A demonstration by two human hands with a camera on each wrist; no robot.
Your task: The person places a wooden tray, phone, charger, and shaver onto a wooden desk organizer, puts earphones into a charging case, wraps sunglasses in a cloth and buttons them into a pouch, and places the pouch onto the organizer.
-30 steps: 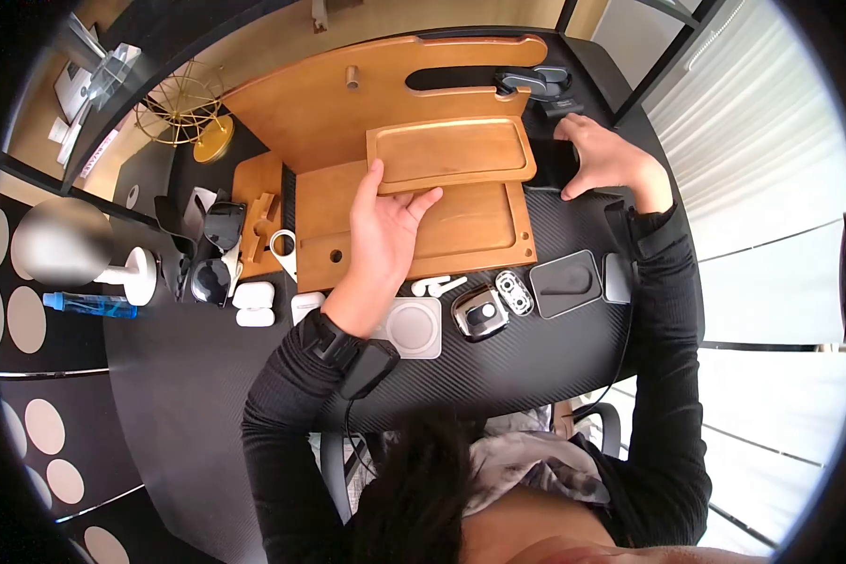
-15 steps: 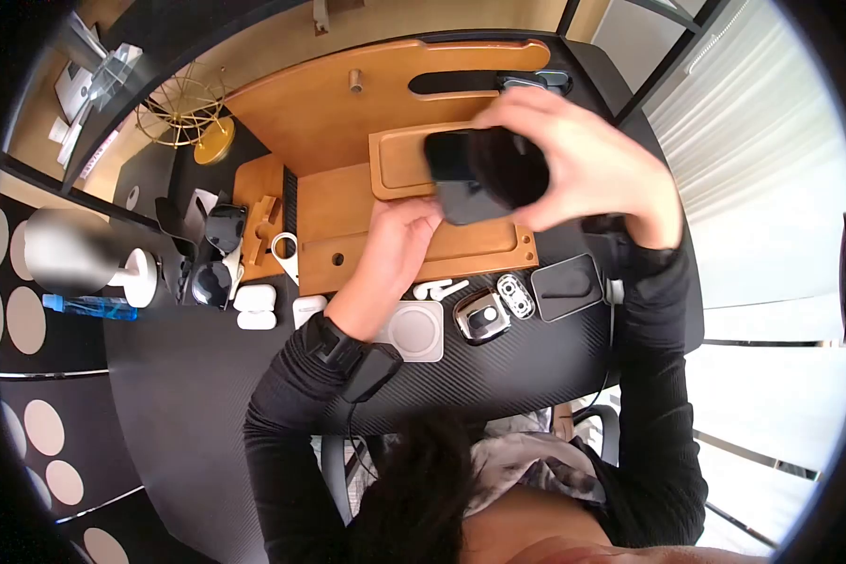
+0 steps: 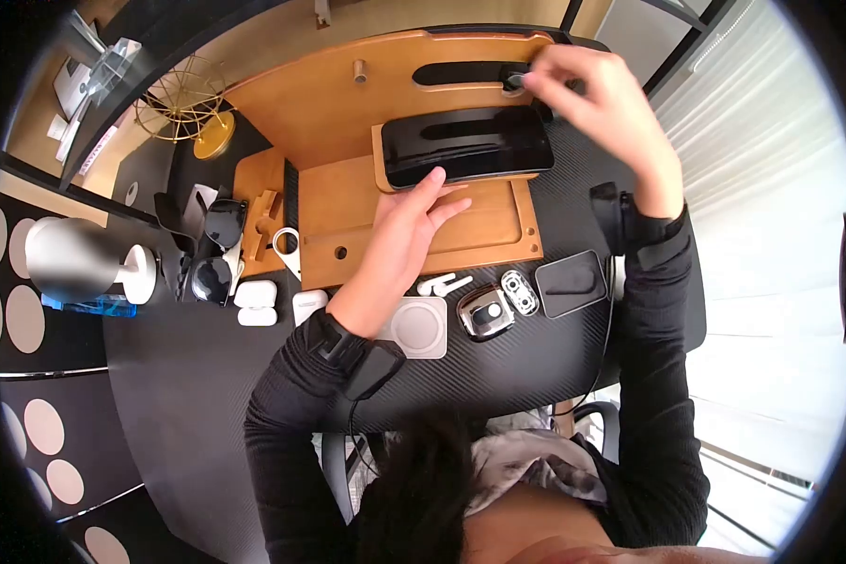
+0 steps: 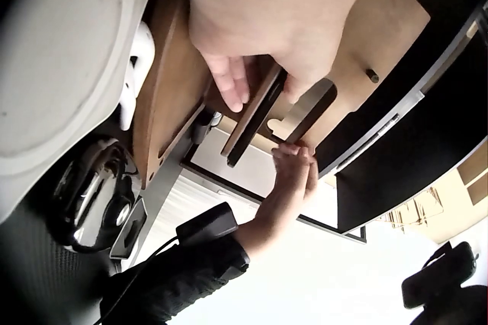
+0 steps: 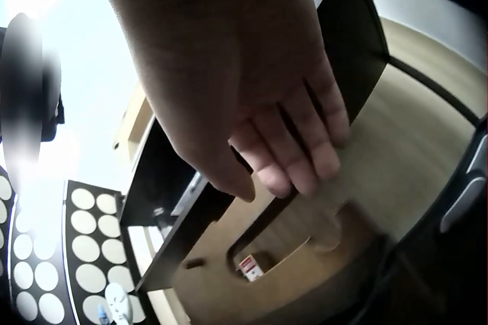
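My left hand (image 3: pixel 404 230) holds a small wooden tray (image 3: pixel 379 164) by its near edge, with fingers beneath. Its thumb reaches over the edge of a glossy black phone (image 3: pixel 475 141) lying on that tray. In the left wrist view, the phone (image 4: pixel 255 127) and tray show edge-on between thumb and fingers. Below them is the wooden base (image 3: pixel 334 202) of a desk organizer, whose upright panel (image 3: pixel 301 113) has a long slot. My right hand (image 3: pixel 602 99) is at the panel's right end, fingertips beside a dark item (image 3: pixel 514 75) at the slot. The right wrist view shows its fingers extended, holding nothing.
Along the near side are white earbuds (image 3: pixel 444 285), a white charging pad (image 3: pixel 416 327), a chrome-and-black device (image 3: pixel 485 313) and a dark shallow tray (image 3: pixel 571 284). Leftward lie white earbud cases (image 3: pixel 257 303), sunglasses (image 3: pixel 211 281) and a wooden piece (image 3: pixel 261 240). A white round-based stand (image 3: pixel 141 273) is farther left.
My right hand brought the black phone in from the right onto the small tray and let it go. It has since moved up to the panel's right end. The left hand keeps holding the tray.
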